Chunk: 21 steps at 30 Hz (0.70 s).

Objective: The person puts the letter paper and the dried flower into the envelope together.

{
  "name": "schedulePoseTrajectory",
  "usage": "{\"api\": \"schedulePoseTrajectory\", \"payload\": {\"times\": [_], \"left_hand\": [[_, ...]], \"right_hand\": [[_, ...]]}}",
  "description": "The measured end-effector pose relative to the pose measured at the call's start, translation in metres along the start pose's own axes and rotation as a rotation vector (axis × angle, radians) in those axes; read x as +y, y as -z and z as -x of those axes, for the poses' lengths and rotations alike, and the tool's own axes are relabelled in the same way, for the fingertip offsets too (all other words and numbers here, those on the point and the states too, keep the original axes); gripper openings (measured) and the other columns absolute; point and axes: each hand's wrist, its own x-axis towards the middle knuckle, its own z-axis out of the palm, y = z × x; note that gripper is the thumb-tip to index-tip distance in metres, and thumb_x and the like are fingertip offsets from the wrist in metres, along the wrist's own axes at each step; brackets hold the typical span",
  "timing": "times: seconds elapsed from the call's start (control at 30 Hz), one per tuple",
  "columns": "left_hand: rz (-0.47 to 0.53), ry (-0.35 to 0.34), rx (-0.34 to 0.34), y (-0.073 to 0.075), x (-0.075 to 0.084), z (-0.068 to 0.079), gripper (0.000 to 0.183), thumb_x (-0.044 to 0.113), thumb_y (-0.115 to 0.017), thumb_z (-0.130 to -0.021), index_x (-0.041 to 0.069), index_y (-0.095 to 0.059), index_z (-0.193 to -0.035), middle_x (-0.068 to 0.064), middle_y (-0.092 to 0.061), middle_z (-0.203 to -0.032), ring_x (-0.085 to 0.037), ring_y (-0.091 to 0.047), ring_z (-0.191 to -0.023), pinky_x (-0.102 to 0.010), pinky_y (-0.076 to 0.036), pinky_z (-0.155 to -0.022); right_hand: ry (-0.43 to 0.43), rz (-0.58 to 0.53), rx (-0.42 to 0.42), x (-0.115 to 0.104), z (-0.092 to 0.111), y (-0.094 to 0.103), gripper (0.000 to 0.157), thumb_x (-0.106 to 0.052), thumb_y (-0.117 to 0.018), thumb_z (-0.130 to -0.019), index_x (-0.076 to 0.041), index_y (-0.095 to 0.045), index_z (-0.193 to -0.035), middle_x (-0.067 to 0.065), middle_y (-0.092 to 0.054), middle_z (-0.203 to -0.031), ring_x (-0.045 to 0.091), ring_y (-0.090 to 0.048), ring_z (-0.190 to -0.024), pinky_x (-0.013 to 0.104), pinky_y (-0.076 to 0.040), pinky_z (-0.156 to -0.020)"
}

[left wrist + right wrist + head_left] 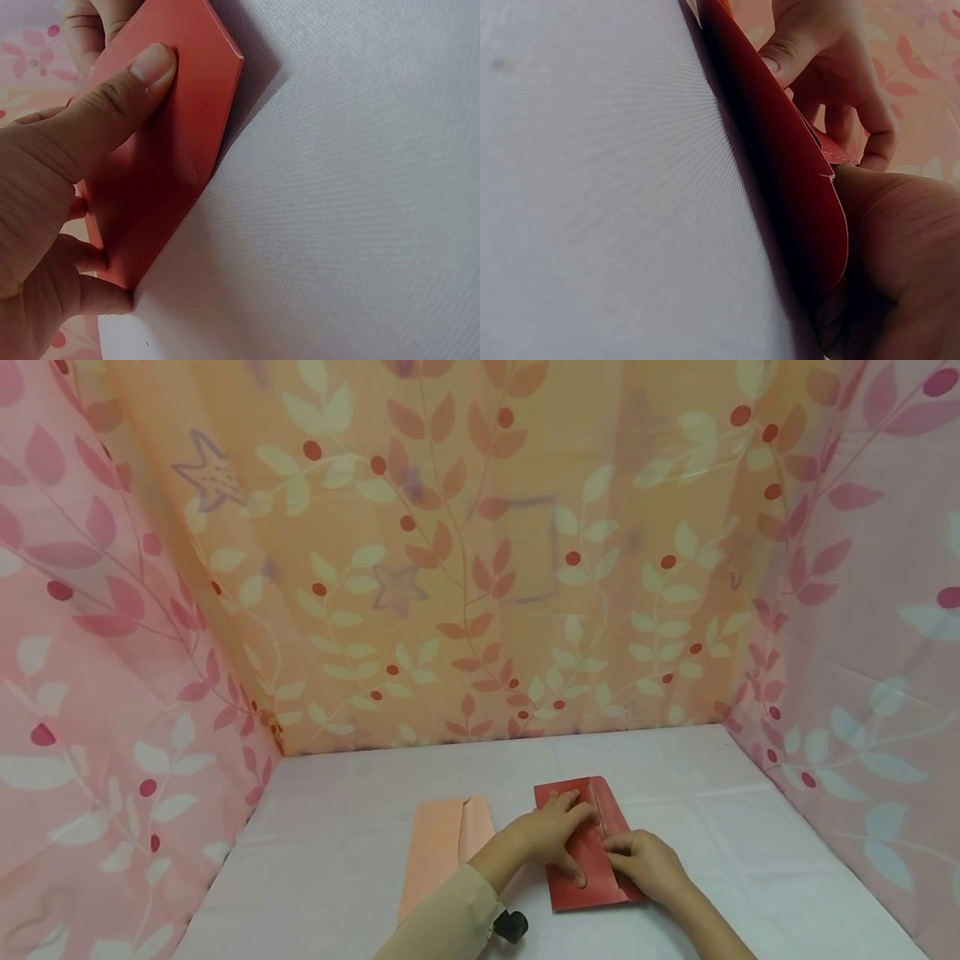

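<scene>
A red paper envelope (pixel 592 868) lies on the white table with its flap (pixel 611 810) turned out to the right. My left hand (pixel 558 831) spreads over its face. In the left wrist view its thumb presses on the red envelope (pixel 191 82), and other fingertips of the left hand (pixel 67 172) touch near the far edge. From the right, my right hand (pixel 652 864) pinches the envelope along the flap side. The right wrist view shows the red envelope (pixel 795 172) edge-on, with part of the right hand (pixel 907 240) behind it, its fingertips hidden.
A peach envelope (pixel 431 852) lies left of the red one, partly under the left forearm. A small black object (pixel 512 926) shows at the left cuff. Flower-patterned curtains (pixel 465 568) stand behind and on both sides of the white table (pixel 337 827).
</scene>
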Motion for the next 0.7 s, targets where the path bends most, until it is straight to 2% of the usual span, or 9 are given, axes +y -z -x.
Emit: {"api": "schedulePoseTrajectory", "payload": {"times": [0.2,0.43,0.57,0.7], "left_hand": [[-0.006,-0.007,0.019,0.0,-0.0003,0.0012,0.084,0.062,-0.082,-0.055,0.048,-0.04,-0.127,0.001,-0.023,-0.157,-0.038,-0.027,-0.143,-0.053,-0.047,-0.096],[-0.001,-0.002,0.012,-0.0028,-0.0025,0.0028,0.087,0.063,-0.082,-0.055,0.048,-0.039,-0.129,0.001,-0.022,-0.157,-0.038,-0.026,-0.143,-0.054,-0.048,-0.095],[0.001,0.002,0.006,-0.0033,-0.0028,0.0027,0.093,0.065,-0.08,-0.055,0.049,-0.035,-0.134,0.003,-0.022,-0.157,-0.036,-0.025,-0.144,-0.052,-0.048,-0.095],[-0.004,0.0,0.011,-0.0038,-0.0031,0.0009,0.094,0.066,-0.08,-0.055,0.051,-0.033,-0.135,0.005,-0.021,-0.157,-0.033,-0.024,-0.145,-0.052,-0.048,-0.095]], "right_hand": [[0.02,0.002,-0.02,-0.0023,0.0017,0.0014,0.007,-0.052,-0.071,-0.077,-0.047,-0.07,-0.081,-0.022,-0.065,-0.085,0.002,-0.057,-0.083,0.032,-0.047,-0.077],[0.031,-0.024,-0.059,-0.0031,0.0035,0.0019,0.01,-0.056,-0.07,-0.077,-0.048,-0.07,-0.083,-0.022,-0.066,-0.089,0.003,-0.058,-0.087,0.034,-0.047,-0.08],[0.022,-0.072,-0.088,-0.0021,0.0038,0.0042,0.017,-0.055,-0.071,-0.077,-0.043,-0.071,-0.089,-0.019,-0.067,-0.095,0.005,-0.059,-0.093,0.037,-0.049,-0.083],[0.002,-0.151,-0.12,-0.0006,0.0042,0.0093,0.029,-0.049,-0.074,-0.078,-0.031,-0.071,-0.101,-0.012,-0.069,-0.095,0.007,-0.061,-0.091,0.03,-0.049,-0.08]]}}
